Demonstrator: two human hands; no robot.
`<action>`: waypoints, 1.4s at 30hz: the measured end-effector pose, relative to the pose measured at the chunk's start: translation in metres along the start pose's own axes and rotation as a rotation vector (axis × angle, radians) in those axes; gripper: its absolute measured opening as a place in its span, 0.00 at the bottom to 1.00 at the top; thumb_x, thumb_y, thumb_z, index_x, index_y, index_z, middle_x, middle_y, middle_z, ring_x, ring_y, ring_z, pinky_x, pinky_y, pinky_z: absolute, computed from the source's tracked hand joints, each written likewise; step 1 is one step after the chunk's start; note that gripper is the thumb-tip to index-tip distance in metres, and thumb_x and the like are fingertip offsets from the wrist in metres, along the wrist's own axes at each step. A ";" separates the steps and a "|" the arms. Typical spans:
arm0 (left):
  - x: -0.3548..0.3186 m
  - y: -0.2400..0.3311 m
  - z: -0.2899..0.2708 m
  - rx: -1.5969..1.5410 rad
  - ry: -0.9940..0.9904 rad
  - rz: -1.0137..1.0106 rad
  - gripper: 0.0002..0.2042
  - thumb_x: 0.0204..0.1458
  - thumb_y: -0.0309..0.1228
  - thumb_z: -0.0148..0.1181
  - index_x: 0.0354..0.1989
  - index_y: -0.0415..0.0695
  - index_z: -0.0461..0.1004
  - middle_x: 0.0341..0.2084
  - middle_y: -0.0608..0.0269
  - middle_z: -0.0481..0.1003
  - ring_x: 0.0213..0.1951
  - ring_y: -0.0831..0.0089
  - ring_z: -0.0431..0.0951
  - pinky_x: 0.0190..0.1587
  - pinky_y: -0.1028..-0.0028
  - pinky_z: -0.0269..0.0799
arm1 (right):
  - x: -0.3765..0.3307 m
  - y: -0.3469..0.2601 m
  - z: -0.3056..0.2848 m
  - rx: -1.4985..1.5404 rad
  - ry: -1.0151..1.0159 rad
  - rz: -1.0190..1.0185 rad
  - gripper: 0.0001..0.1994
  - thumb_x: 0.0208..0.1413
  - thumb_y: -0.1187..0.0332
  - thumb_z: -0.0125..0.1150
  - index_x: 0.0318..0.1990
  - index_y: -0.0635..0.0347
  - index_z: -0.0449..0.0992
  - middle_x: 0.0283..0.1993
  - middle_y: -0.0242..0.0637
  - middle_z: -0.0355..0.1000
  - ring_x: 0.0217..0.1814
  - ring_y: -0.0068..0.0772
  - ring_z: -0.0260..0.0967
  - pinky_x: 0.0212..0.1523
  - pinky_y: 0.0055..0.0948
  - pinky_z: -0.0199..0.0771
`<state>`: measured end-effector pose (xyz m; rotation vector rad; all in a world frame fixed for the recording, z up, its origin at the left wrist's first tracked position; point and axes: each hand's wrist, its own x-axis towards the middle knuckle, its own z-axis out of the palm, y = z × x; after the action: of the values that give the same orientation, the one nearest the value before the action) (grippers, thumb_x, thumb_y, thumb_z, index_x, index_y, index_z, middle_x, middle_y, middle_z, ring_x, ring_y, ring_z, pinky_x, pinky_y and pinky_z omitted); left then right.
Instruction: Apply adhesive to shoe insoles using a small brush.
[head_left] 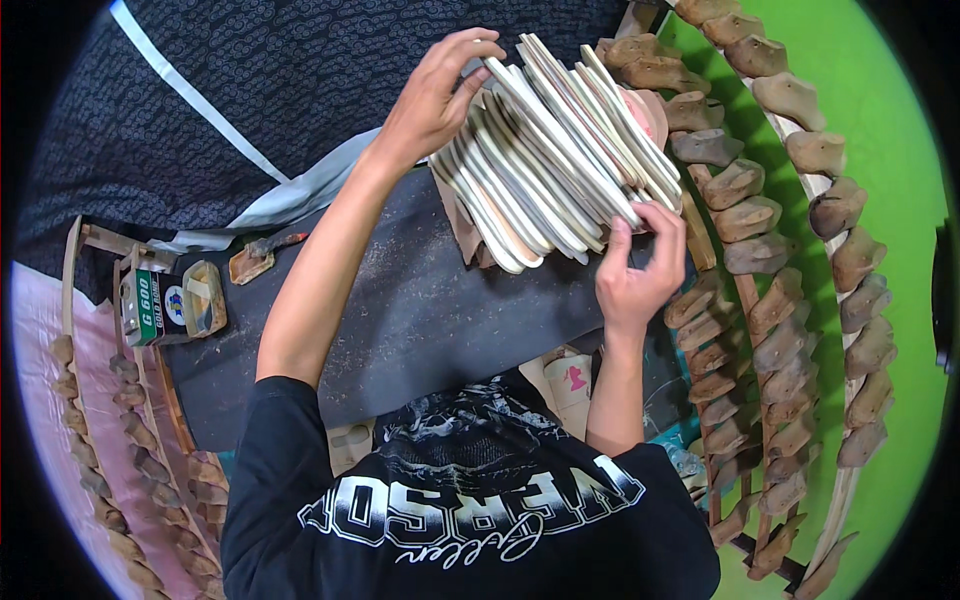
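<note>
A thick row of flat, thin insoles (510, 185) with pale edges stands on edge, leaning together, at the far side of the dark work table (380, 290). My left hand (440, 90) reaches over the far left end of the row, thumb and fingers closed on the tip of one insole (560, 140). At the near end of that insole, my right hand (645, 265) grips with the thumb against its edge and the fingers curled behind. The insole lies slantwise between both hands, against its neighbours. Some brown sheet material (460, 220) shows under the row's left side.
Racks of brown shoe-last-like pieces (785, 350) rise close on the right, before a green wall (900, 130). More such racks (140, 450) stand at left. On the table's left are a green-labelled tin (145, 308), an open tub (205, 300) and a brush (275, 243) on a small tray.
</note>
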<state>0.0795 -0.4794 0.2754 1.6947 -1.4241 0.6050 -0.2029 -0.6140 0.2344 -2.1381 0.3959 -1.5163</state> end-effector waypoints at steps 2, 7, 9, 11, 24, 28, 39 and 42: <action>-0.006 0.015 -0.024 -0.140 0.041 -0.053 0.12 0.70 0.26 0.57 0.58 0.42 0.79 0.57 0.54 0.77 0.61 0.61 0.79 0.65 0.63 0.74 | -0.001 -0.011 0.001 0.207 0.062 0.072 0.11 0.60 0.80 0.68 0.50 0.67 0.79 0.48 0.44 0.78 0.51 0.40 0.77 0.53 0.34 0.78; -0.063 0.031 -0.084 -0.302 -0.035 -0.396 0.15 0.71 0.35 0.59 0.60 0.43 0.79 0.53 0.61 0.80 0.54 0.71 0.80 0.56 0.69 0.77 | -0.013 -0.046 0.010 0.701 -0.049 0.508 0.12 0.69 0.79 0.63 0.57 0.69 0.76 0.54 0.41 0.75 0.51 0.27 0.75 0.46 0.25 0.82; -0.095 0.031 -0.103 -0.363 -0.027 -0.522 0.15 0.71 0.37 0.61 0.60 0.44 0.80 0.52 0.61 0.81 0.53 0.72 0.80 0.56 0.70 0.77 | -0.026 -0.060 0.025 0.732 -0.102 0.560 0.13 0.67 0.80 0.65 0.58 0.70 0.76 0.54 0.42 0.74 0.51 0.25 0.75 0.44 0.24 0.82; -0.131 0.030 -0.124 -0.229 -0.075 -0.605 0.16 0.68 0.39 0.64 0.58 0.43 0.82 0.50 0.62 0.83 0.52 0.71 0.81 0.56 0.68 0.77 | -0.043 -0.078 0.045 0.663 -0.162 0.490 0.16 0.65 0.81 0.68 0.58 0.71 0.75 0.52 0.42 0.75 0.50 0.25 0.76 0.46 0.25 0.83; -0.399 0.023 -0.216 -0.100 -0.116 -1.280 0.19 0.49 0.40 0.83 0.45 0.42 0.87 0.26 0.75 0.74 0.29 0.84 0.69 0.32 0.77 0.67 | -0.235 -0.108 0.166 0.458 -0.703 0.865 0.13 0.57 0.76 0.78 0.49 0.68 0.83 0.38 0.36 0.83 0.39 0.20 0.78 0.40 0.22 0.76; -0.460 0.031 -0.226 -0.087 -0.090 -1.377 0.20 0.50 0.40 0.82 0.48 0.43 0.87 0.28 0.72 0.77 0.29 0.83 0.70 0.33 0.77 0.69 | -0.284 -0.109 0.192 0.420 -0.799 0.907 0.12 0.57 0.75 0.78 0.47 0.68 0.84 0.36 0.36 0.83 0.32 0.21 0.76 0.33 0.24 0.75; -0.504 0.065 -0.226 -0.269 -0.226 -1.262 0.45 0.40 0.19 0.83 0.72 0.48 0.72 0.56 0.59 0.75 0.46 0.71 0.82 0.49 0.70 0.91 | -0.316 -0.112 0.182 0.106 -0.781 0.635 0.19 0.52 0.69 0.81 0.51 0.62 0.86 0.46 0.43 0.83 0.35 0.34 0.81 0.40 0.33 0.81; -0.505 0.062 -0.225 -0.273 -0.179 -1.251 0.45 0.40 0.19 0.83 0.72 0.49 0.72 0.55 0.60 0.74 0.44 0.72 0.81 0.49 0.71 0.90 | -0.309 -0.118 0.179 0.113 -0.782 0.617 0.19 0.51 0.69 0.81 0.51 0.61 0.85 0.49 0.43 0.81 0.37 0.38 0.81 0.42 0.36 0.81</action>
<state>-0.0718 -0.0103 0.0173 2.0131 -0.2989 -0.4239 -0.1454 -0.3220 0.0042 -2.0506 0.5809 -0.3165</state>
